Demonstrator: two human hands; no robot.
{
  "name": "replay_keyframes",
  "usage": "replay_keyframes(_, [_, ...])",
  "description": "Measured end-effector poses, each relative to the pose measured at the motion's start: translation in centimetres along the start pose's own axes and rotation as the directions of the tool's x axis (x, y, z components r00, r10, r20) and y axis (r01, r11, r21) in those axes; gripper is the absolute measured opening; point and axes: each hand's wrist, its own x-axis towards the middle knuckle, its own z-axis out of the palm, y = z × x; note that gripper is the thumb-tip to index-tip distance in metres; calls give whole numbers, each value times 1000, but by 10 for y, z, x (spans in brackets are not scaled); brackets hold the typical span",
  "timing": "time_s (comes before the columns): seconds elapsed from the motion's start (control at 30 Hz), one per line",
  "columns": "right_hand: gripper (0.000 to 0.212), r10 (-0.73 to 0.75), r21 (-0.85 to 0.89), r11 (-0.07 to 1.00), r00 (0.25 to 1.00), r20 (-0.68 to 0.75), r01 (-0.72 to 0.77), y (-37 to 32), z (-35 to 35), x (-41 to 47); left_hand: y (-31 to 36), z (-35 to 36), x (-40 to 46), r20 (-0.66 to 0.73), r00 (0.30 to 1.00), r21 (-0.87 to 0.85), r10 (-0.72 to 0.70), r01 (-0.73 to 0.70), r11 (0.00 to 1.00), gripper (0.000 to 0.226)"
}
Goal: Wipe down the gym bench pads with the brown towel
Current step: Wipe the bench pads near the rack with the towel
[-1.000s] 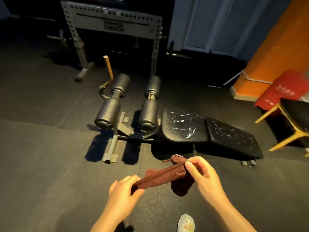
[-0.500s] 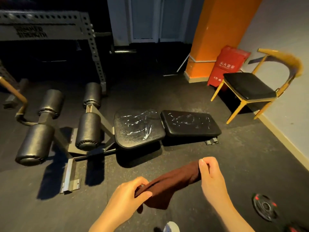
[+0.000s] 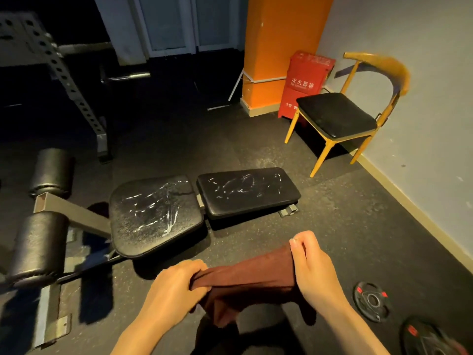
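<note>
Low on the dark rubber floor lies the gym bench, and everything here is placed relative to its seat pad, the wider black cushion streaked with white smears. Far left of the seat pad stand two black foam rollers on a grey steel beam that runs up to the pad's left edge. Behind and left of the pad rises a perforated rack upright. Just right of the seat pad, apart from it by a narrow gap, sits the back pad, also marked with white smears.

In front of the seat pad, nearer the camera, the left hand has its fingers curled around one bunched end of the brown towel. The towel stretches to the right, off the floor and clear of both pads, with a loose fold hanging below. The right hand pinches the towel's other upper corner between thumb and bent fingers, in front of the back pad.

Behind and right of the seat pad stands an orange pillar, with a red box bearing white characters against it. Further right, a wooden chair with a black cushion stands near the grey wall. To the right of the hands, well apart from the seat pad, a black weight plate with red marks lies flat on the floor, and a second plate is blurred at the lower edge.
</note>
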Motion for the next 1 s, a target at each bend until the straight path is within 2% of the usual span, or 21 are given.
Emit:
replay_keyframes(0.17, [22,61,-66,996,998,6,-60,26,-35,85,25,9,100,75,996,-32,47,-45,998,26])
replay_keyframes(0.27, [23,-35,-181,983,997,-66,22,47,-56,146,40,11,172,97,991,-113,94,-83,990,20])
replay_keyframes(0.37, [18,10,-226,974,995,-95,-31,60,-81,207,66,4,255,133,978,-109,161,-147,983,16])
replay_keyframes(0.47, [17,23,-369,929,1000,9,-18,61,-114,255,106,-6,320,158,966,-76,203,-193,978,3])
replay_keyframes(0.5, [18,13,-398,917,999,44,6,58,-123,269,116,-9,340,164,963,-97,214,-200,975,8])
replay_keyframes(0.57, [36,9,-481,876,994,108,44,52,-137,294,131,-18,377,207,952,-129,226,-203,971,20])
replay_keyframes(0.63, [54,74,-607,792,974,214,73,56,-145,313,137,-27,403,280,933,-161,227,-188,969,14])
replay_keyframes(0.7, [67,151,-689,716,939,308,111,63,-144,330,136,-36,416,316,929,-215,193,-128,968,21])
replay_keyframes(0.73, [73,123,-690,709,936,330,150,67,-143,339,133,-39,418,311,937,-218,159,-92,972,26])
replay_keyframes(0.8, [74,81,-659,729,933,350,184,75,-141,360,126,-41,420,299,950,-184,86,-31,982,31])
replay_keyframes(0.87, [73,96,-631,743,898,430,223,72,-139,385,117,-37,416,252,968,-147,5,33,989,34])
replay_keyframes(1.0, [40,28,-544,767,829,559,341,67,-124,431,109,-26,405,148,974,-148,-172,194,970,34])
